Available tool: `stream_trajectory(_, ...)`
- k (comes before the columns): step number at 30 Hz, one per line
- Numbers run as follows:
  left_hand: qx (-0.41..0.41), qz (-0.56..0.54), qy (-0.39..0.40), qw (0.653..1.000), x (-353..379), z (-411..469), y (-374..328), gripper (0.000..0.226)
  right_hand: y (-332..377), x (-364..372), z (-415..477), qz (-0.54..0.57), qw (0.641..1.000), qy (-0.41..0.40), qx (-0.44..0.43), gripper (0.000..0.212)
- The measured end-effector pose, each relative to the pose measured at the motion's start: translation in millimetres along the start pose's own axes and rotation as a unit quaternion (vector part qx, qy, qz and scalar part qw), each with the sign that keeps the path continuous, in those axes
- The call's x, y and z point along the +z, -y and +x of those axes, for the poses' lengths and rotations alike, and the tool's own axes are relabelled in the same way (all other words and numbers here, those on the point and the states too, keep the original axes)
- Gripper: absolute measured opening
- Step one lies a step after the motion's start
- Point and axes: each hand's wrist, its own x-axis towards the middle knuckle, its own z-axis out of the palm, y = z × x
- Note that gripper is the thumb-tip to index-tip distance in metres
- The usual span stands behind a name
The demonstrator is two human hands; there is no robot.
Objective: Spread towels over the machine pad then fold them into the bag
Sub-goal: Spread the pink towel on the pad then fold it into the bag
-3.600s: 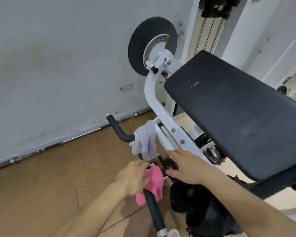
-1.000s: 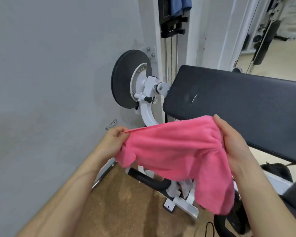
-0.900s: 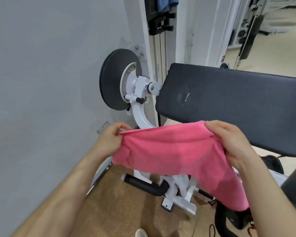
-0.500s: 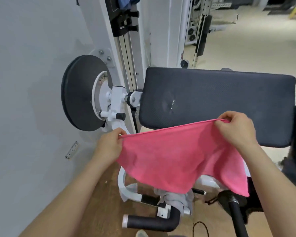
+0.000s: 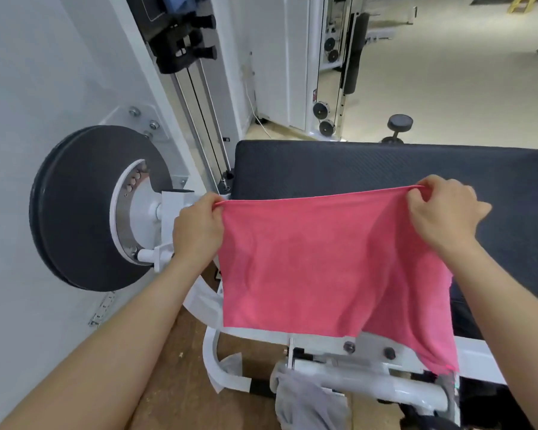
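Pink towel (image 5: 323, 265) hides part of the pad (image 5: 354, 166); grey towel (image 5: 308, 405) is cropped below.

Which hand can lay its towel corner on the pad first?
Probably right: the right hand pinches the pink towel over the black pad; the left hand sits beyond the pad's left edge.

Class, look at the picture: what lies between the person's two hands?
In the head view, the pink towel spans from the left hand to the right hand, its top edge taut.
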Motion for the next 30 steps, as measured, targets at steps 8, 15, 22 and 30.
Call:
stream_trajectory(8, -0.085, -0.106, -0.046, 0.990, 37.7, 81.1, -21.5, 0.018, 7.1, 36.2, 80.4, 0.038, 0.997, 0.029, -0.056, 0.032)
stream_trajectory(15, -0.105, -0.103, -0.063, 0.987, 64.2, 145.2, -16.6, 0.009, 4.8, 65.4, 110.3, 0.027, 0.997, 0.018, -0.069, 0.026)
stream_trajectory(22, -0.135, -0.103, -0.051, 0.984, 90.0, 172.0, -6.6, 0.022, -2.9, 77.1, 125.3, 0.032, 0.992, -0.025, -0.117, 0.022)
stream_trajectory(30, -0.130, -0.107, -0.114, 0.979, 83.5, 153.2, -36.7, 0.028, -6.9, 88.2, 133.6, 0.023, 0.980, -0.101, -0.171, 0.016)
